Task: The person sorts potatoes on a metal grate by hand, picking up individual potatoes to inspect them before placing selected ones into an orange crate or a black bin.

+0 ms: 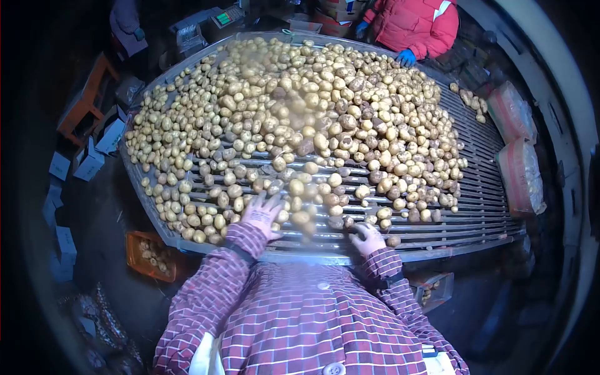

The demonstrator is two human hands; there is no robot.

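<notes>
Your left hand is spread, palm down, at the lower middle of the frame, with its fingers reaching in among the potatoes. Your right hand is lower and to the right, well apart from the left, over the near edge of the slatted desk. Its fingers are bent beside a dark potato; the view is soft there, so you can't tell whether they pinch anything.

The potatoes form a broad heap from the upper left of the frame across to the right, thinning toward you, where the metal slats show between them. Some are pale and clean, others dark with dirt. A small group lies apart at the upper right, near two filled sacks standing along the right side of the desk.

At the top right, a person in a red jacket has a blue-gloved hand at the far edge of the heap. Another person is partly visible at the upper left. Below the desk's left corner you have an orange crate with potatoes inside, and at the lower right a clear bin holds more.
</notes>
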